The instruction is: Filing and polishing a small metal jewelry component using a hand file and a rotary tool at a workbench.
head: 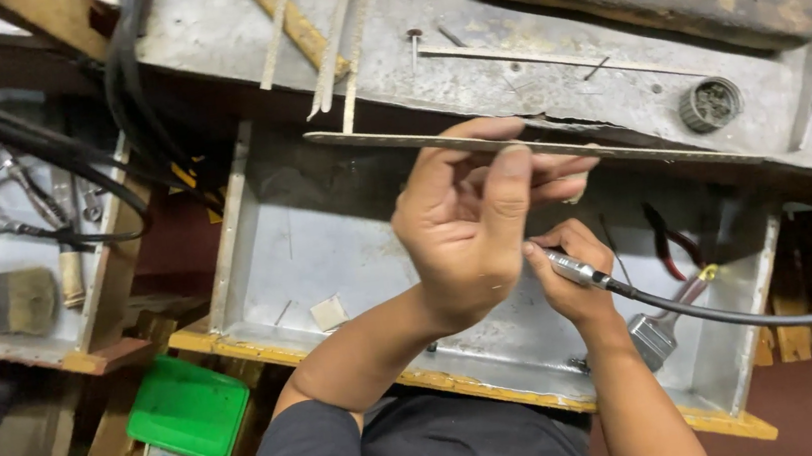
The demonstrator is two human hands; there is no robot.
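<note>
The strip (397, 141) is dull grey metal; the tool (571, 269) shiny metal with a black rubbery cable (737, 316). The table (509, 56) looks scratched, matt metal.

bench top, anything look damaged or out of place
Yes: the bench edge is cracked and ragged just beyond the left hand, behind the long metal strip. A loose nail and thin strips lie scattered on the bench top.

Even, soft overhead light — mild shadows, slight blur at edges.
</note>
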